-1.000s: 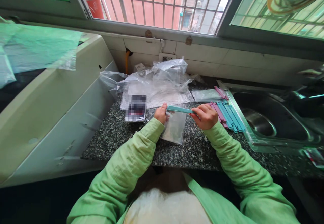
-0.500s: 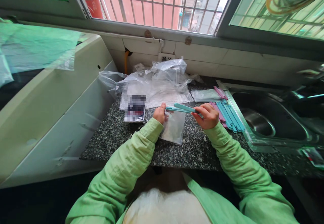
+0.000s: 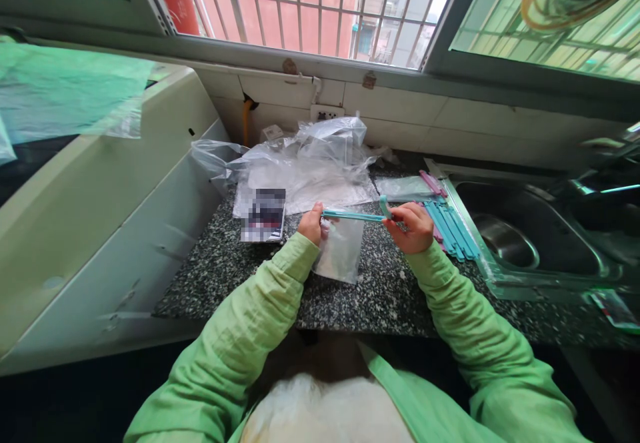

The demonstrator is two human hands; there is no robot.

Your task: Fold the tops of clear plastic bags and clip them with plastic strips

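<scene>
My left hand [image 3: 311, 224] pinches the left end of a teal bag-sealing clip [image 3: 353, 216], which lies level between both hands. At its other end, my right hand [image 3: 411, 227] holds the clip with thumb and fingers. A short teal piece sticks up beside the right fingertips, seemingly the clip's second arm seen end-on. Just below the clip is a small clear plastic bag [image 3: 340, 253] with its top edge at the strip; I cannot tell whether the clip grips it. Close to my right hand lies a row of teal clips [image 3: 453, 229], with pink clips [image 3: 433, 184] beside them.
A phone with a blurred screen [image 3: 270, 213] lies left on the speckled counter [image 3: 390, 309]. Crumpled clear plastic bags [image 3: 310, 169] spread along the back. A flat packet [image 3: 400, 188] lies by the pink clips. The metal sink [image 3: 545, 229] is at right, a pale appliance [image 3: 165, 116] at left.
The clip's upper arm has swung from lying slanted above the strip to standing up at the right end. Both hands stay in nearly the same place; the view has shifted slightly.
</scene>
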